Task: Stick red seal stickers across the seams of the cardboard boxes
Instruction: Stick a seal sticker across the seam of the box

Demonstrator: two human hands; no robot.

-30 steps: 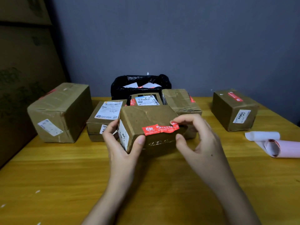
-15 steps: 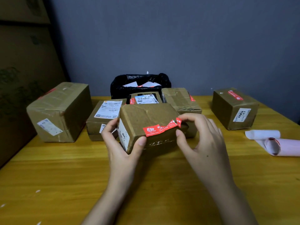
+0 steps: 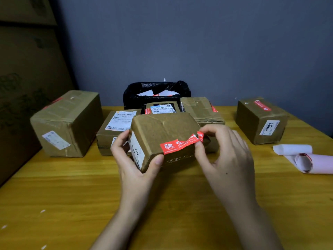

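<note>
A small cardboard box (image 3: 158,130) sits tilted at the table's centre. My left hand (image 3: 133,159) grips its left near corner, thumb on the front face. A crumpled red seal sticker (image 3: 180,143) lies along the box's near top edge; its left end is stuck down, its right end is lifted. My right hand (image 3: 225,157) pinches that lifted right end between thumb and forefinger.
Other cardboard boxes stand behind: a large one (image 3: 66,123) at left, a labelled one (image 3: 115,127), two at the back (image 3: 200,109), one (image 3: 261,120) at right with a red sticker. A black bag (image 3: 156,89) holds paper scraps. Rolled backing paper (image 3: 306,157) lies far right on the wooden table (image 3: 72,195).
My right hand has peeled the sticker's right end up off the box edge and lifted it slightly. The left hand and box have stayed put.
</note>
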